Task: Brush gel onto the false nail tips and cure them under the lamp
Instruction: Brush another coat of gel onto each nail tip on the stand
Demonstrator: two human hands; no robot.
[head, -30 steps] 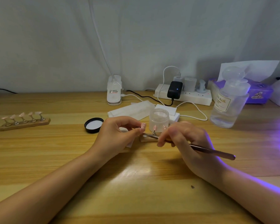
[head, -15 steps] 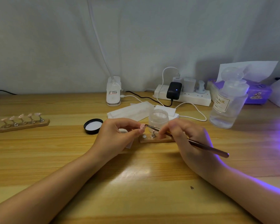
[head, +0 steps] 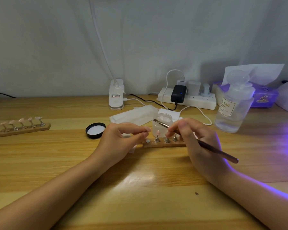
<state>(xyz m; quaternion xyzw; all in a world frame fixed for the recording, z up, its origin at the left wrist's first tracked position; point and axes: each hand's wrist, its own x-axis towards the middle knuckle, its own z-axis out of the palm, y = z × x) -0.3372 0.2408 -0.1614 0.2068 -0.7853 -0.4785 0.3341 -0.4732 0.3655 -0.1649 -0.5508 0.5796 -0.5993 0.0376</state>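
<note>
Now, by label:
Left hand (head: pixel 118 143): middle of the frame, its grip pinching a false nail tip (head: pixel 147 129) between thumb and forefinger, held just above the left end of the near holder.
Right hand (head: pixel 196 143): right of centre, its grip curled round a gel brush (head: pixel 206 146); the brush tip lies over the mouth of the gel jar, the handle slants to the lower right.
Gel jar (head: pixel 161 126): open, frosted, standing just behind the near holder.
Near holder (head: pixel 163 144): wooden strip on the desk (head: pixel 140 196) between the hands; its leftmost magnet spot is bare, metal stands rise to the right of it, and one carries a pinkish tip.
Jar lid (head: pixel 95 130): black, lying upturned left of the left hand.
Second holder (head: pixel 23 128): far left of the frame, five tips on stands.
Liquid bottle (head: pixel 234 107): clear, upper right.
Power strip (head: pixel 186 98): against the wall, behind the jar.
Purple glow: across the desk at the right edge; its source is out of view.
</note>
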